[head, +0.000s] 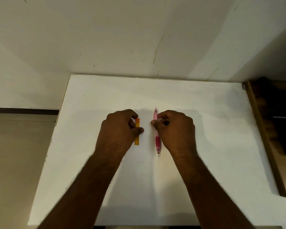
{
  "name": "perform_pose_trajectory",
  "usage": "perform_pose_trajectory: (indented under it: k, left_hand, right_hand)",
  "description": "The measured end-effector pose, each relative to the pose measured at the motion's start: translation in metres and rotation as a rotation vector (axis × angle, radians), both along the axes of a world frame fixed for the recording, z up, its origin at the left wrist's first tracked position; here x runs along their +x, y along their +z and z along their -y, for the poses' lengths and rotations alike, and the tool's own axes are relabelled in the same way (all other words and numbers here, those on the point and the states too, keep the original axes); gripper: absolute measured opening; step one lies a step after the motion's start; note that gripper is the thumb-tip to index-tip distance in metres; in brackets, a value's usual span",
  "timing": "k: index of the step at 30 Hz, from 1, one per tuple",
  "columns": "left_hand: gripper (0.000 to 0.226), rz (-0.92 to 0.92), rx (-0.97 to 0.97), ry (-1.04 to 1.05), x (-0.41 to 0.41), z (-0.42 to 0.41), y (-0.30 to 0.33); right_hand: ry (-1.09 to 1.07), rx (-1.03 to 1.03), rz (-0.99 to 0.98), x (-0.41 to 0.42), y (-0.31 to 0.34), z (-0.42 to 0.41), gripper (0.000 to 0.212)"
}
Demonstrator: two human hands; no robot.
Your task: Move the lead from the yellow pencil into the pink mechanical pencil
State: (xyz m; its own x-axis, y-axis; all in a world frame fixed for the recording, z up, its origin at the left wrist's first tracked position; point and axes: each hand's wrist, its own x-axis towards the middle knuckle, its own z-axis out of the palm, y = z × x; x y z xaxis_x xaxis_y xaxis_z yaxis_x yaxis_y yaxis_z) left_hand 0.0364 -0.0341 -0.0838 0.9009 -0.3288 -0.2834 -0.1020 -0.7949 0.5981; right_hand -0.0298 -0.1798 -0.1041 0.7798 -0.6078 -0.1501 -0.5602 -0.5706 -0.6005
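A small flat yellow-orange lead case [137,139] lies lengthwise on the white table [205,129], left of centre. My left hand [119,131] covers its left side, thumb and fingertips pinched on its upper half. The pink mechanical pencil [158,141] lies parallel to it, to the right, tip pointing toward me and cap end away. My right hand [175,129] is closed around the pencil's upper barrel with thumb and fingers. Both objects still touch or sit just above the tabletop; I cannot tell which.
The white table ends at a wall [122,38] behind and at an edge on the left above a beige floor [15,162]. A dark wooden shelf unit [271,129] stands close to the table's right edge.
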Motion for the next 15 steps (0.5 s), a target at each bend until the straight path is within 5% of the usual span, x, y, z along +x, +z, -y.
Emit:
perform_pose_trajectory:
  k: [15]
  left_hand:
    - [0.051, 0.188, -0.078, 0.01, -0.001, -0.01, 0.004]
  right_hand:
    - [-0.072, 0.009, 0.15, -0.005, 0.021, 0.002, 0.045]
